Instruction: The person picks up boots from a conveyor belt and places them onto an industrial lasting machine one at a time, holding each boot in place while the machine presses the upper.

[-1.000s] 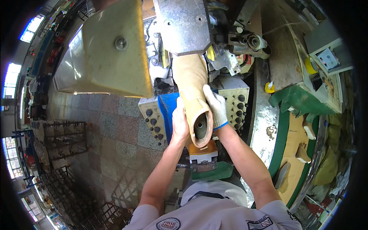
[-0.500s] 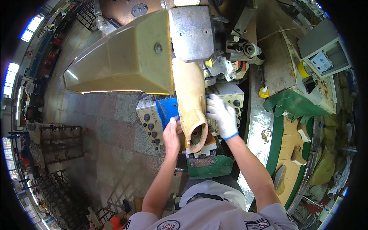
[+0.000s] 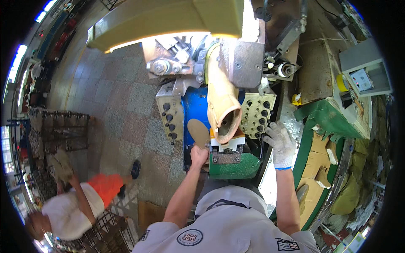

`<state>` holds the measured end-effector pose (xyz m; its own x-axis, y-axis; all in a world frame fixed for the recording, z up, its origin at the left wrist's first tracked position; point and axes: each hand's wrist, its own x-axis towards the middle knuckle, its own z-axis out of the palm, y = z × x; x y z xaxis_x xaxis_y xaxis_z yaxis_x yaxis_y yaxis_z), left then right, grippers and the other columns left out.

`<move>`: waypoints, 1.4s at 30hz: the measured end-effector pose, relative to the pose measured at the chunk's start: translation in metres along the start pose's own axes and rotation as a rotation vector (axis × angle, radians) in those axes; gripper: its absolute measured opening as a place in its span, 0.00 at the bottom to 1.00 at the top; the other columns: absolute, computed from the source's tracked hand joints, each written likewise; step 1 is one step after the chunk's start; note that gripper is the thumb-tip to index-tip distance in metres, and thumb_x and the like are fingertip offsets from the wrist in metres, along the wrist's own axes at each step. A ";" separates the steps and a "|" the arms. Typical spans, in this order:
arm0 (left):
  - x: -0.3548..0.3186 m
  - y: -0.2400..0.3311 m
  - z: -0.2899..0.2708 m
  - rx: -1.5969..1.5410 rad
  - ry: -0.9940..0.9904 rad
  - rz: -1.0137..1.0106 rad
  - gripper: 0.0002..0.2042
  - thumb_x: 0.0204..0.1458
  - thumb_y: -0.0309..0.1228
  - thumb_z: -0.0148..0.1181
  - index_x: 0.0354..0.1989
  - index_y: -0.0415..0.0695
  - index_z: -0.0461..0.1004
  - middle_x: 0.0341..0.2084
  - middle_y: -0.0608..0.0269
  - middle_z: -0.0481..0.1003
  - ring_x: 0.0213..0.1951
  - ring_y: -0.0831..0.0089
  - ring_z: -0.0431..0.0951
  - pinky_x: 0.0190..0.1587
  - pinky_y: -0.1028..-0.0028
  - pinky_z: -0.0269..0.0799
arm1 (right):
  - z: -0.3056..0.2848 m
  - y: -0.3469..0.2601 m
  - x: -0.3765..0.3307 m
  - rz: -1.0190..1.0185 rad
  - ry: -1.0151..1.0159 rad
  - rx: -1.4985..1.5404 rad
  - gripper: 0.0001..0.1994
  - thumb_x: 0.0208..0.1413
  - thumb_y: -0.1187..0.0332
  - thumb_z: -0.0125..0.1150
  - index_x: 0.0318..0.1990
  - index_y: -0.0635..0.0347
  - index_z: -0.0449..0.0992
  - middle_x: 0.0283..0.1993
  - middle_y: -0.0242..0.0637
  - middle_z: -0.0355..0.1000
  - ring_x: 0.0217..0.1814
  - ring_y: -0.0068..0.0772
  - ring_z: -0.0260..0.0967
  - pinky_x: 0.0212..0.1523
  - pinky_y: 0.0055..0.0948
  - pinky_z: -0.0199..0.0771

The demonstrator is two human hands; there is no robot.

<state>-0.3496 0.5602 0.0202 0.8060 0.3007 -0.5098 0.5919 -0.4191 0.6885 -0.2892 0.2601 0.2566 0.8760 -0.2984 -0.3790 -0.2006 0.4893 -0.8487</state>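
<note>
A tan boot (image 3: 220, 95) sits clamped in the machine (image 3: 247, 63), its open shaft facing me. My bare left hand (image 3: 198, 157) is closed around one end of a flat, rounded brown shoe sole (image 3: 198, 131), which stands out just left of the boot's shaft. My right hand (image 3: 281, 143), in a white knit glove with a blue cuff, is raised right of the machine with its fingers spread and nothing in it. Below the boot's opening is a green metal guard (image 3: 236, 166).
Control panels with dark knobs (image 3: 258, 114) flank the boot. A large olive lamp hood (image 3: 168, 23) hangs above. At right, a green-edged conveyor (image 3: 310, 168) carries several boots. Another person (image 3: 80, 206) stands at lower left beside dark racks (image 3: 59, 130).
My left hand has left the boot's side and now holds the sole. My right hand has moved off the boot to the right. Another person has come into view at lower left.
</note>
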 end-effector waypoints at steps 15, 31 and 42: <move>-0.149 0.232 -0.226 -0.615 -0.849 0.470 0.24 0.30 0.29 0.82 0.38 0.29 0.82 0.32 0.61 0.84 0.36 0.80 0.77 0.41 0.75 0.73 | 0.093 -0.016 -0.090 0.189 -0.690 0.475 0.31 0.69 0.56 0.57 0.71 0.70 0.61 0.67 0.49 0.70 0.64 0.40 0.74 0.63 0.42 0.78; -0.070 0.298 -0.094 0.284 0.368 0.681 0.27 0.56 0.38 0.72 0.58 0.30 0.75 0.52 0.44 0.80 0.52 0.59 0.78 0.59 0.64 0.71 | -0.469 -0.123 -0.069 0.181 0.554 -0.632 0.28 0.50 0.44 0.70 0.43 0.63 0.86 0.38 0.43 0.83 0.41 0.34 0.80 0.44 0.36 0.79; -0.070 0.263 -0.088 0.441 0.350 0.405 0.20 0.58 0.37 0.68 0.51 0.32 0.79 0.42 0.48 0.82 0.42 0.62 0.81 0.46 0.64 0.77 | -0.764 -0.074 -0.101 0.875 0.641 -1.449 0.43 0.54 0.28 0.57 0.59 0.61 0.80 0.63 0.53 0.75 0.67 0.55 0.71 0.64 0.45 0.71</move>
<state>-0.2496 0.5045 0.2818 0.9615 0.2746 -0.0094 0.2456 -0.8435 0.4778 -0.6982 -0.3720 0.0756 0.1021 -0.7820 -0.6149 -0.9506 -0.2589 0.1714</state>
